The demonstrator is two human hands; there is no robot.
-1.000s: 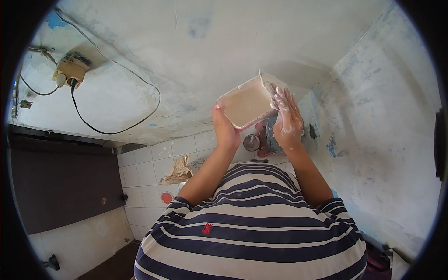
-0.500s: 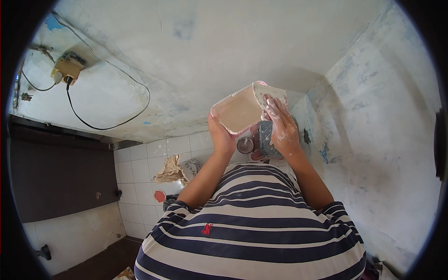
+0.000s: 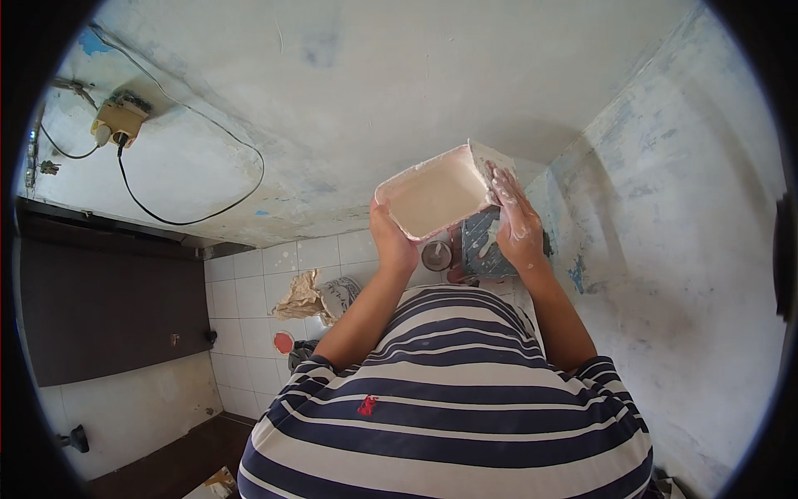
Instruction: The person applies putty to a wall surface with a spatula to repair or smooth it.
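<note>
My left hand [image 3: 392, 237] grips the near left corner of a rectangular tub [image 3: 405, 176], its fingers mostly hidden underneath. Pale, creamy filler [image 3: 436, 198] coats the inside of the tub. My right hand [image 3: 519, 224], smeared white, holds a flat, filler-caked scraper [image 3: 492, 160] with the fingers laid along its face. The scraper stands on edge at the tub's right end, touching or very near the rim; its handle is hidden.
A wall [image 3: 374, 91] rises ahead, another [image 3: 665, 224] at right. Below are a spattered grey-blue board [image 3: 490, 258], a round container [image 3: 436, 256], a bucket [image 3: 339, 295] with crumpled paper [image 3: 299, 298], and white floor tiles [image 3: 249, 295]. A corded socket block [image 3: 120, 121] hangs at left.
My right hand and the scraper have shifted right and tilted more upright, uncovering more of the tub's right end. My left hand keeps its hold with hardly any movement.
</note>
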